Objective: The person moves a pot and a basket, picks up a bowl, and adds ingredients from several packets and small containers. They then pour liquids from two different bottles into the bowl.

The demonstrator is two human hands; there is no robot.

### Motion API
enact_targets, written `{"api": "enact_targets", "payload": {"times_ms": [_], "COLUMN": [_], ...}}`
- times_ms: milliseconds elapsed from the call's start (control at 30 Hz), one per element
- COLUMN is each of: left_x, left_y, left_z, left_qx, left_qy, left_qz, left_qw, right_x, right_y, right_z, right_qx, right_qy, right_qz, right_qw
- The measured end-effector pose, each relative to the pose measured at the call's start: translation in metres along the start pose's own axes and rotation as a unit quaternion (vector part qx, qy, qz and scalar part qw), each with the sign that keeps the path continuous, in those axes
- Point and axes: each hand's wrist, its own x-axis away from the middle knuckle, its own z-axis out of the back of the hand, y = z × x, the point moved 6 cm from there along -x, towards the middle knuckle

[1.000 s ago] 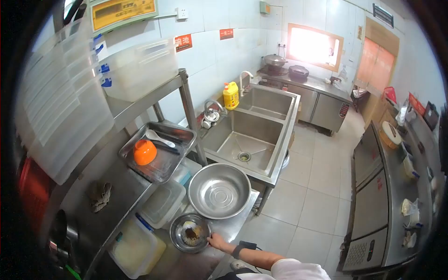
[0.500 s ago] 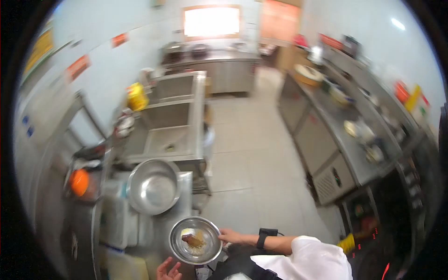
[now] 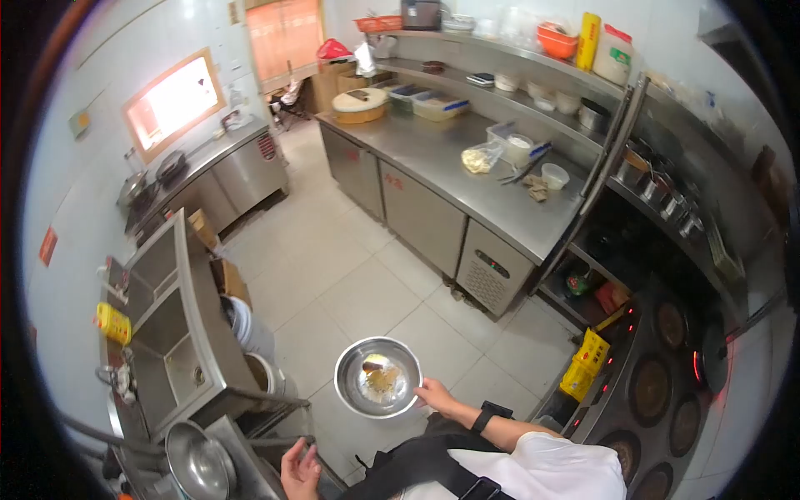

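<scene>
A steel bowl point(image 3: 358, 396) hangs over the tiled floor at the lower middle, with brown and white seasoning-like contents point(image 3: 381, 377) on its bottom. My right hand point(image 3: 433, 395) grips its right rim, and the wrist above wears a black band. My left hand point(image 3: 301, 469) is at the bottom, left of and below the bowl, not touching it. Its fingers are apart and hold nothing. The large steel basin point(image 3: 198, 461) on the left counter is nearest to that hand.
Sinks point(image 3: 185, 367) line the left side. Across the aisle, a steel counter point(image 3: 400, 150) bears a cutting board point(image 3: 360, 100), tubs and a bag. A stove point(image 3: 650, 392) stands at the right, beside a yellow container point(image 3: 585, 364). Buckets point(image 3: 250, 327) stand by the sinks.
The view has swung right, towards the long counter and stove. My right hand has carried the bowl from beside the left counter to over the floor. My left hand stays open.
</scene>
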Motion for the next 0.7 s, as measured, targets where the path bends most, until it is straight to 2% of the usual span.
{"api": "enact_targets", "payload": {"times_ms": [33, 100, 233, 333, 367, 400, 433, 533, 600, 633, 700], "left_x": [-0.021, -0.063, -0.13, -0.18, -0.201, -0.229, -0.238, -0.282, -0.3, -0.332, -0.396], "left_y": [0.001, -0.008, 0.0, 0.018, 0.004, -0.018, -0.007, -0.001, 0.019, 0.009, -0.022], "left_z": [-0.029, -0.089, -0.193, -0.253, -0.258, -0.26, -0.277, -0.321, -0.373, -0.377, -0.396], "left_qx": [-0.022, -0.022, -0.086, -0.119, -0.083, -0.054, -0.072, -0.07, -0.02, -0.026, -0.157], "left_qy": [-0.031, -0.122, -0.198, -0.163, -0.135, -0.156, -0.198, -0.215, -0.28, -0.29, -0.441], "left_qz": [-0.052, -0.017, 0.055, 0.03, 0.035, 0.084, 0.089, 0.145, 0.147, 0.15, 0.075], "left_qw": [0.998, 0.992, 0.975, 0.979, 0.987, 0.983, 0.973, 0.963, 0.949, 0.945, 0.88], "right_x": [-0.01, -0.024, -0.047, -0.08, -0.084, -0.096, -0.102, -0.135, -0.165, -0.18, -0.211], "right_y": [-0.008, -0.02, -0.075, -0.097, -0.113, -0.116, -0.124, -0.148, -0.158, -0.162, -0.168], "right_z": [0.028, 0.075, 0.168, 0.233, 0.25, 0.269, 0.282, 0.329, 0.358, 0.373, 0.398], "right_qx": [0.007, 0.0, -0.053, -0.096, -0.111, -0.145, -0.172, -0.21, -0.221, -0.224, -0.229], "right_qy": [0.021, 0.055, 0.114, 0.19, 0.211, 0.225, 0.254, 0.316, 0.352, 0.374, 0.402], "right_qz": [0.009, 0.01, 0.073, 0.125, 0.129, 0.138, 0.135, 0.146, 0.153, 0.14, 0.127], "right_qw": [1.0, 0.998, 0.989, 0.969, 0.963, 0.954, 0.942, 0.914, 0.897, 0.889, 0.877]}}
